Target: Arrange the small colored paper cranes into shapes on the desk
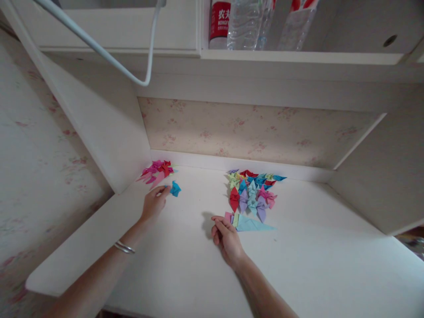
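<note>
A small blue folded-paper piece [175, 189] is pinched in the fingertips of my left hand [155, 203], just in front of a pile of pink and red folded paper [158, 172] at the left. My right hand [227, 238] is curled, thumb against fingers; whether anything lies in that pinch I cannot make out. Beside it is a long pale-blue folded paper [253, 223] with small pink and yellow-green pieces at its left end. Behind that, several colourful origami pieces [252, 194] lie close together in rows.
Both hands are over a white desk [185, 265] with panels at its sides. Above it runs a shelf holding plastic bottles [244, 24]. A white bent lamp arm or tube [109, 59] hangs across the upper left. Floral wallpaper covers the back.
</note>
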{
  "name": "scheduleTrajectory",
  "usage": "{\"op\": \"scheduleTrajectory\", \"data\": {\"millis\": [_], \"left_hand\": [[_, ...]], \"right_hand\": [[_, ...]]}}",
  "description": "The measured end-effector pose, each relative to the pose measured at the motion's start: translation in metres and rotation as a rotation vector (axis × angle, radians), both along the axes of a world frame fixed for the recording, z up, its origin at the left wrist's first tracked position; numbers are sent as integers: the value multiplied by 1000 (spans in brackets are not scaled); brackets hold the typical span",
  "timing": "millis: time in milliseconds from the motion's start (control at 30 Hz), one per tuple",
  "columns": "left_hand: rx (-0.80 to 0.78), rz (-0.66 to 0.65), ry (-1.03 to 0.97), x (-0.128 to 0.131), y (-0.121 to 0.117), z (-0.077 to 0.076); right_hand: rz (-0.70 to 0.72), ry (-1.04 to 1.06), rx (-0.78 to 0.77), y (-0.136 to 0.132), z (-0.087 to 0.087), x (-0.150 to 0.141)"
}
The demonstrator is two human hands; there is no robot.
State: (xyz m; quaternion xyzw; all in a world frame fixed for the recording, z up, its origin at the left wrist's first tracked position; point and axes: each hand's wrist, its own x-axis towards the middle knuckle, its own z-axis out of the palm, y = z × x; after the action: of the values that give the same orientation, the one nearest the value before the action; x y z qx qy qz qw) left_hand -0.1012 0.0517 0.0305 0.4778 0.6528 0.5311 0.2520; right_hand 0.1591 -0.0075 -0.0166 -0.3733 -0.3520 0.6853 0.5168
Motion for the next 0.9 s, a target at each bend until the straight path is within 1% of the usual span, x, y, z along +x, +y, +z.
{"op": "scheduleTrajectory", "data": {"millis": [33,67,167,233,300,367,467,567,633,800,900], "left_hand": [[26,-42,-119,15,-9,-1],[43,-116,-211,30,-17,-2],[16,-352,-481,71,-34,-4],[-29,-477,-617,90,-40,-6],[-79,-564,-681,100,-44,-9],[-121,-633,-690,102,-45,-14],[-159,-731,-656,99,-47,-22],[-212,-784,-622,94,-49,-25],[-239,-796,-614,92,-50,-25],[-245,-827,-594,91,-51,-20],[-217,-820,-570,91,-52,-17]], "right_hand": [[6,27,-8,0,1,1],[15,51,-17,-1,2,2],[54,102,-37,-3,6,5],[76,130,-58,-5,8,8],[103,162,-79,-5,8,10],[131,188,-92,-4,7,11],[184,201,-105,-1,4,12],[216,191,-116,-1,3,11],[237,177,-120,-3,3,12],[354,154,-153,-10,7,15],[354,146,-166,-13,8,16]]}}
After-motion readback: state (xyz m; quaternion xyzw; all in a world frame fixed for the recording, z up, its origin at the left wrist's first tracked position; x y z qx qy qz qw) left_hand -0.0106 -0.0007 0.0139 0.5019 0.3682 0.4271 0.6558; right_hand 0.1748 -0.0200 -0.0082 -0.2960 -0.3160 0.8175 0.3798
